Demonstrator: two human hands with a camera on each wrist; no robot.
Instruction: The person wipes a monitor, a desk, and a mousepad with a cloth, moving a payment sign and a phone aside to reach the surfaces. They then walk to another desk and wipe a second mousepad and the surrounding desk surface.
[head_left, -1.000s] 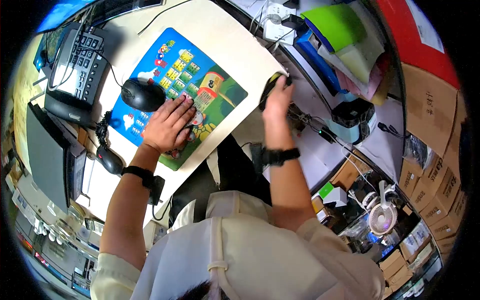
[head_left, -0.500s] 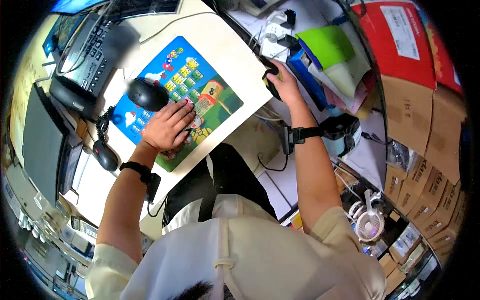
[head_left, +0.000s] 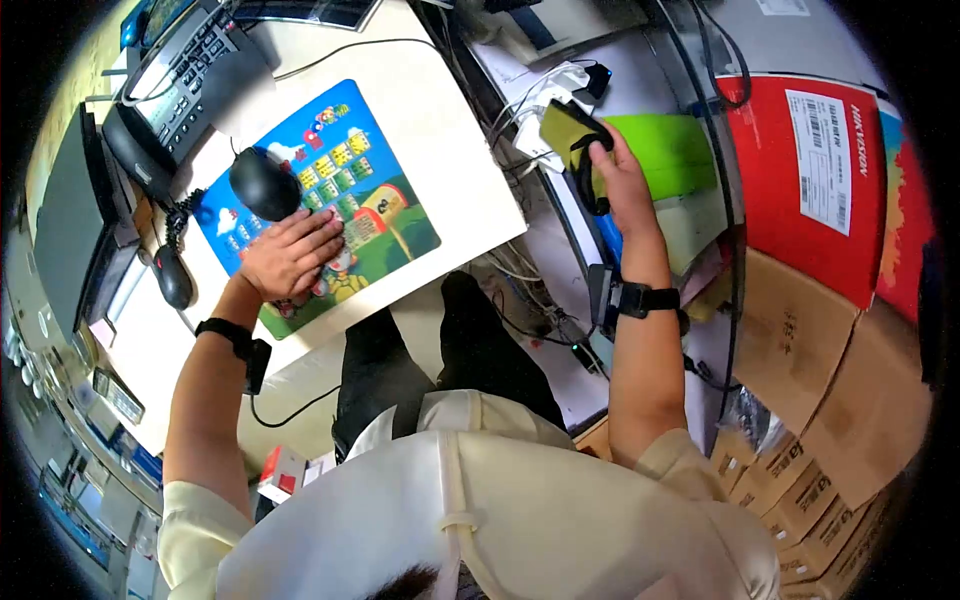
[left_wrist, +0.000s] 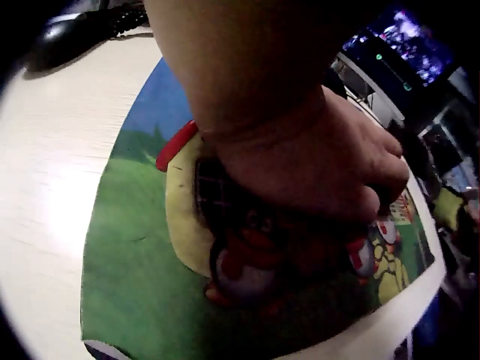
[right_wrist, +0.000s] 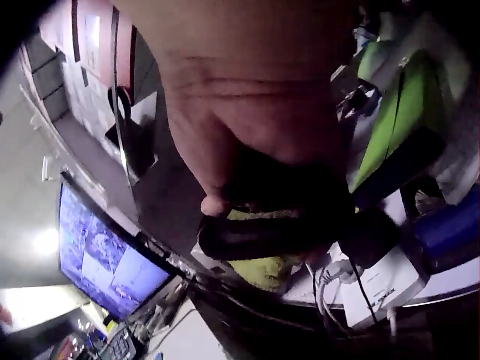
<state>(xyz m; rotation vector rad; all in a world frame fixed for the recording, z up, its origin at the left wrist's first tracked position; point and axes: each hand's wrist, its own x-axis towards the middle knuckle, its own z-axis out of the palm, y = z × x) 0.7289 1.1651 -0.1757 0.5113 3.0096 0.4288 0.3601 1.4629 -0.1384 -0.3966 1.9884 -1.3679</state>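
My left hand [head_left: 292, 255] rests palm down on a colourful cartoon mouse pad [head_left: 410, 235], fingers straight and together. Just beyond its fingertips a black computer mouse [head_left: 264, 185] sits on the pad. In the left wrist view the same hand [left_wrist: 307, 165] lies over the pad's printed penguins. Off the desk's right edge, my right hand [head_left: 630, 190] grips a black and yellow-green strap-like thing [head_left: 568, 132], its exact kind unclear. The right wrist view shows its dark band [right_wrist: 255, 236] under the hand, with yellow-green material [right_wrist: 261, 271] below.
A desk phone [head_left: 185, 110] and a black rounded device [head_left: 172, 278] lie on the desk's left. Past the right hand are a bright green folder [head_left: 670, 155], a white power strip [right_wrist: 386, 292] and cables. A red box [head_left: 800, 170] and cardboard cartons [head_left: 800, 320] stand at the right.
My right hand has moved right, from the desk's edge to over the green folder, carrying the black and yellow-green thing. The left hand stays on the mouse pad. The head view has shifted right.
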